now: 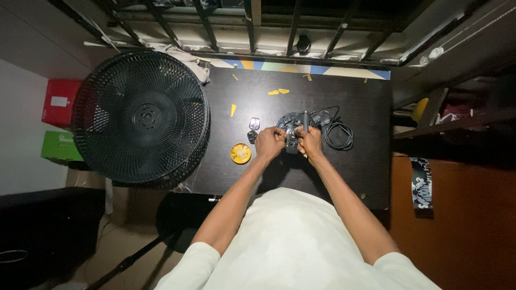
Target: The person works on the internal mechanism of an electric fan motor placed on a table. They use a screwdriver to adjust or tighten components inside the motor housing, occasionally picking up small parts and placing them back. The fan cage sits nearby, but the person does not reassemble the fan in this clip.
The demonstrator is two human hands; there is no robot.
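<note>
Overhead, both hands meet on a round black motor assembly [293, 129] at the centre of the dark table [365, 161]: left hand [270, 144] steadying it, right hand [310, 144] gripping what looks like a screwdriver [306, 120]. Fan cage [141, 117] lies at nine o'clock.

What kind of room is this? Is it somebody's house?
Probably a room at home, used as a small repair corner. A big fan cage leans on a dark table under a barred window. Both hands, left hand and right hand, work on a small motor.
</note>
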